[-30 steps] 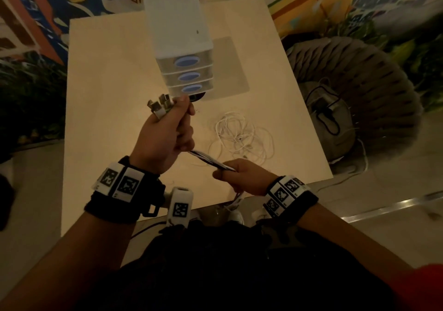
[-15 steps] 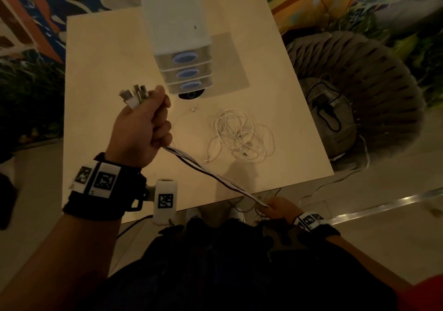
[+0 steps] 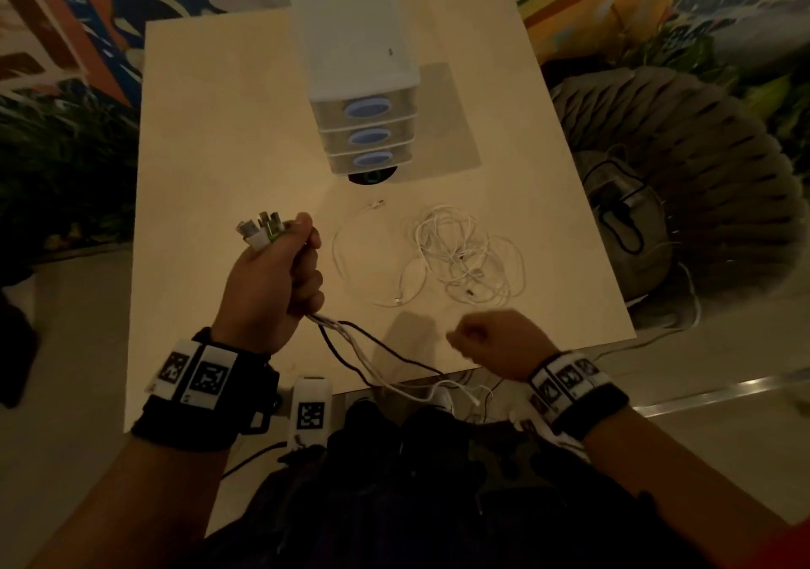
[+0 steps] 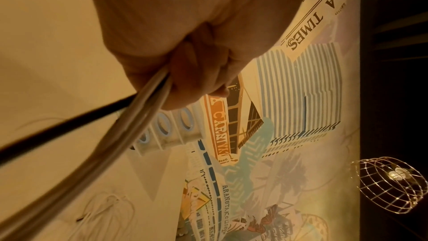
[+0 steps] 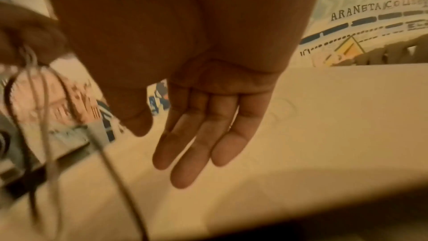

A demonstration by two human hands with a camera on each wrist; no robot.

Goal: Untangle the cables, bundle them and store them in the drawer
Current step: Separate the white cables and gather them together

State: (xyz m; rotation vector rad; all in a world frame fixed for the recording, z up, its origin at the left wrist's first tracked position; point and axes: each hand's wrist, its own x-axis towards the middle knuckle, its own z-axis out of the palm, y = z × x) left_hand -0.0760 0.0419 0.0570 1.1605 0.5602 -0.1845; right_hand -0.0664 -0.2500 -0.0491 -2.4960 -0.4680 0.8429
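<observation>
My left hand (image 3: 302, 261) grips a bunch of white and black cables (image 3: 350, 349) in a fist, their plugs (image 3: 261, 231) sticking out above the thumb. The loose ends hang slack over the table's front edge. In the left wrist view the left hand (image 4: 185, 65) is closed round the cables (image 4: 129, 125). My right hand (image 3: 469, 340) hovers at the front edge holding nothing; the right wrist view shows its fingers (image 5: 201, 144) straight. A white tangled cable (image 3: 464, 257) lies on the table (image 3: 197, 130). The white drawer unit (image 3: 364, 86) stands behind with all three drawers shut.
A small black round object (image 3: 370, 176) lies at the foot of the drawer unit. A grey woven seat (image 3: 701, 152) with a bag (image 3: 622, 218) on it stands right of the table. A painted mural wall runs behind, and a wire lamp (image 4: 391, 184) hangs nearby.
My right hand slid down along the cables past the table's front edge, let them go and rose to the edge. The cables went from taut to slack. My left hand drifted left and nearer.
</observation>
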